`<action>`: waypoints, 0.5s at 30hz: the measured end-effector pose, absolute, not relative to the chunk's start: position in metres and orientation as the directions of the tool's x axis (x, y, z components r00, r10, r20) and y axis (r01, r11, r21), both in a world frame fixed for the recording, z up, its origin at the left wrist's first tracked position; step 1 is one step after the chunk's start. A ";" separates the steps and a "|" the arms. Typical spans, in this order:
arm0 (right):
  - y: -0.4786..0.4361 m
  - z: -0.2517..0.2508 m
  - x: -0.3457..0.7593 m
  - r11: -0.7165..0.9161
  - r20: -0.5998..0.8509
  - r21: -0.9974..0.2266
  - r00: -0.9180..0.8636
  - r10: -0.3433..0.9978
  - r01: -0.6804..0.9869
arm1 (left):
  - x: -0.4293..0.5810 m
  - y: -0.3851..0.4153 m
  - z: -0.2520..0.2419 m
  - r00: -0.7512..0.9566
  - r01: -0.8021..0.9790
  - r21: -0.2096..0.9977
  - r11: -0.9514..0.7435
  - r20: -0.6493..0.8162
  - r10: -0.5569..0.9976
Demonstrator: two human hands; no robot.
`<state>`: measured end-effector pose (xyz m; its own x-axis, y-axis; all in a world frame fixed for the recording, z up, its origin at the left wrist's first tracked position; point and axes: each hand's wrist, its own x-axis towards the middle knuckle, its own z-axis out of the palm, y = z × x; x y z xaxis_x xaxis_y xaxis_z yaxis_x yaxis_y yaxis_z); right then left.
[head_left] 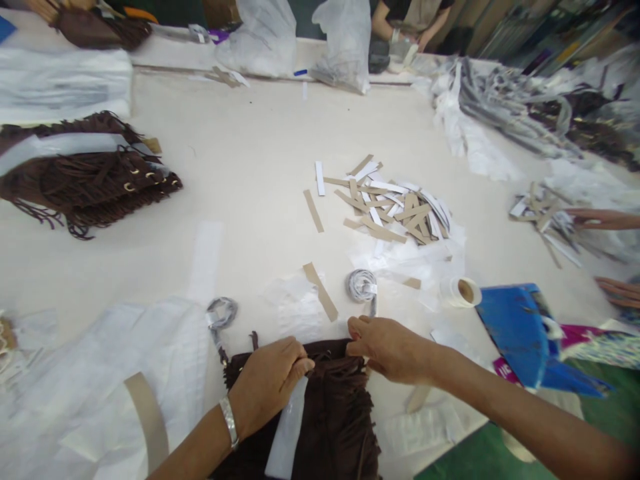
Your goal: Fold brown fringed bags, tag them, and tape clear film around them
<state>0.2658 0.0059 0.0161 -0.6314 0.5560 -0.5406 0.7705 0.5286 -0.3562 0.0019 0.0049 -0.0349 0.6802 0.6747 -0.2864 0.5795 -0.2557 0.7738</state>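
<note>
A dark brown fringed bag (330, 413) lies at the near edge of the table, just in front of me. My left hand (267, 380) is closed on its top edge, pinching a white strip (286, 433) that runs down over the bag. My right hand (385, 347) pinches the bag's top edge a little to the right. Two rings wrapped in silvery film (361, 285) (223, 312) lie beside the bag's upper corners. A brown card strip (320, 291) rests on clear plastic just beyond my hands.
A heap of brown and white strips (395, 207) lies mid-table. Stacked brown fringed bags (85, 177) sit at the left, white sheeting (115, 380) at the near left. A tape roll (461, 292) and blue box (523, 330) are at the right. Another person's hands (607, 220) reach in from the right.
</note>
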 end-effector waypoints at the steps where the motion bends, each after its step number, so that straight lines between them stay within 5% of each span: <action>1: 0.008 0.013 0.265 0.542 -0.555 -0.342 -0.630 0.543 0.768 | 0.000 0.003 -0.037 0.690 0.574 0.772 -0.273 -0.277 0.669; 15: 0.004 -0.011 0.268 0.464 -0.570 -0.204 -0.490 0.660 0.862 | -0.002 -0.004 -0.064 0.644 0.671 0.616 -0.412 -0.211 0.735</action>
